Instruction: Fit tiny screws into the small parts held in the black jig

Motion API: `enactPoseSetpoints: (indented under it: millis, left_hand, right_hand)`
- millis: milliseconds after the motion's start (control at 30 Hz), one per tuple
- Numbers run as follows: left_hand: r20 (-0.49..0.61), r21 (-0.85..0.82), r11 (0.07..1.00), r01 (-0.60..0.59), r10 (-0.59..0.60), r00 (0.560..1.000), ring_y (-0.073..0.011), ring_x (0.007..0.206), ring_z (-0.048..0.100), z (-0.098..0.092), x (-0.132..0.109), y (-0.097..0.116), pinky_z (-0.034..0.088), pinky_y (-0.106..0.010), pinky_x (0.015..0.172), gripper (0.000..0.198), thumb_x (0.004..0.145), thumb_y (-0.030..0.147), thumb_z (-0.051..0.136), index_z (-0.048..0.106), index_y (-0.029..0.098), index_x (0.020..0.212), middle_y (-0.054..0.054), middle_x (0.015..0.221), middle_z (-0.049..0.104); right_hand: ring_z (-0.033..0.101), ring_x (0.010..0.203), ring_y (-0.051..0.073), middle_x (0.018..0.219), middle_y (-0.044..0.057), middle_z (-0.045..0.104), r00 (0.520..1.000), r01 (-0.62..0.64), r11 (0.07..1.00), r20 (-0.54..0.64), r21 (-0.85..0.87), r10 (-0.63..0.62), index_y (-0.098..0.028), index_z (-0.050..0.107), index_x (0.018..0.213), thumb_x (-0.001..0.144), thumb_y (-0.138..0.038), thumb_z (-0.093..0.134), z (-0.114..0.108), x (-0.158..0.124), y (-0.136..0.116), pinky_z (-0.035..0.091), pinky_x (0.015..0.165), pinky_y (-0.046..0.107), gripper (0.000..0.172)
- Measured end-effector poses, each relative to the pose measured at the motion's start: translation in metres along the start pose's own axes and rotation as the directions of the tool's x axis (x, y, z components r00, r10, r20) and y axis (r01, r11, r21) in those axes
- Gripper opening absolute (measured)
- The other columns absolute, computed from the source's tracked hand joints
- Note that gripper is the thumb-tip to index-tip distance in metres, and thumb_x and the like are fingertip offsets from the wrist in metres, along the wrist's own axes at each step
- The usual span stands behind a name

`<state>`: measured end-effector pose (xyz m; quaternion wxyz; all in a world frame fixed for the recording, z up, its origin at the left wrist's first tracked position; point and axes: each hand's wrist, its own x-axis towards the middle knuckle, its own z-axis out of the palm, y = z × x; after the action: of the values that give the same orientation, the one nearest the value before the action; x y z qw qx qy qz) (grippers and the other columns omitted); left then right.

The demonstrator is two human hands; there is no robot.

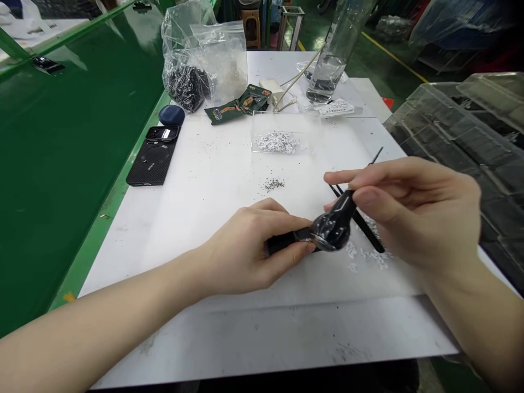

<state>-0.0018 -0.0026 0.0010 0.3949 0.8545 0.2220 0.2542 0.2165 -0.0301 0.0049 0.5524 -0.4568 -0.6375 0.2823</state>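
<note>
My left hand (249, 245) is closed around the dark, straight end of a glossy black bulb-shaped part (333, 226), held above the white table (196, 218). The thumb and index finger of my right hand (438, 213) pinch the part's narrow upper end. Black tweezers (368, 232) slant below my right fingers; whether that hand also grips them I cannot tell. A thin dark tip (375, 155) shows behind the right fingers. Small white pieces (374, 256) lie scattered under my right hand. Beyond my hands is a small pile of tiny dark bits (273, 184).
A clear tray (252, 134) holds many white pieces (278, 142). Behind it lie a green wrapper (231, 111), plastic bags (225, 60) and a bottle of clear liquid (327, 76). A black phone (153, 158) lies left; transparent bins (450, 125) stand right.
</note>
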Motion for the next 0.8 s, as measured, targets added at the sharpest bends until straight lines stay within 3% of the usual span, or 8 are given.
enactPoseSetpoints:
  millis: [133,400,500,600,700,800]
  left_hand:
    - [0.001,-0.002,1.000,0.025,-0.025,1.000,-0.0162,0.084,0.063,-0.001,-0.001,-0.001,0.053,-0.028,0.079,0.015,0.092,0.020,0.057,0.072,0.018,0.097,-0.003,0.085,0.074]
    - [-0.008,0.036,0.999,0.029,-0.029,1.000,-0.0156,0.082,0.064,-0.001,-0.001,-0.001,0.054,-0.027,0.073,0.018,0.093,0.022,0.058,0.074,0.016,0.098,-0.004,0.083,0.073]
    - [-0.033,0.035,0.999,0.026,-0.024,0.999,-0.0158,0.085,0.066,0.001,-0.002,-0.002,0.055,-0.028,0.076,0.020,0.092,0.023,0.061,0.073,0.016,0.105,-0.005,0.090,0.075]
    - [-0.122,-0.001,0.999,0.038,-0.038,0.992,-0.0168,0.092,0.070,0.004,-0.003,-0.001,0.058,-0.030,0.084,0.031,0.088,0.023,0.067,0.067,0.015,0.119,-0.006,0.101,0.076]
    - [-0.189,-0.040,0.999,-0.002,-0.006,0.982,-0.0150,0.090,0.072,0.006,-0.003,0.000,0.059,-0.029,0.086,0.023,0.086,0.016,0.070,0.068,0.015,0.109,-0.004,0.099,0.077]
    - [-0.219,0.017,0.994,-0.104,0.105,0.970,-0.0153,0.091,0.072,0.007,-0.002,0.001,0.059,-0.029,0.086,0.009,0.086,0.010,0.069,0.073,0.018,0.090,-0.003,0.095,0.078]
  right_hand:
    - [0.077,0.092,0.024,0.077,-0.002,0.078,1.000,0.014,0.999,0.029,-0.052,-0.013,-0.029,0.076,0.083,0.077,-0.022,0.081,-0.001,0.001,0.002,0.064,0.082,0.037,0.010]
    - [0.077,0.087,0.023,0.071,-0.002,0.077,0.999,-0.039,0.999,0.028,-0.021,0.040,-0.029,0.076,0.080,0.077,-0.025,0.081,-0.004,0.006,0.004,0.062,0.085,0.038,0.007]
    - [0.076,0.082,0.023,0.073,-0.002,0.077,1.000,-0.025,0.999,-0.017,0.043,0.025,-0.029,0.076,0.080,0.079,-0.028,0.079,-0.010,0.011,0.009,0.062,0.078,0.039,0.004]
    - [0.072,0.067,0.019,0.071,-0.002,0.074,0.999,-0.004,0.999,-0.050,-0.041,0.002,-0.028,0.073,0.080,0.083,-0.032,0.075,-0.018,0.016,0.014,0.058,0.066,0.035,0.006]
    - [0.063,0.055,0.014,0.064,-0.003,0.068,1.000,-0.005,0.981,0.014,-0.194,0.008,-0.026,0.070,0.075,0.085,-0.036,0.073,-0.024,0.018,0.017,0.051,0.058,0.032,0.014]
    - [0.060,0.062,0.015,0.065,-0.001,0.064,0.985,0.011,0.954,0.166,-0.301,0.041,-0.024,0.069,0.071,0.082,-0.038,0.074,-0.024,0.019,0.018,0.049,0.064,0.034,0.018]
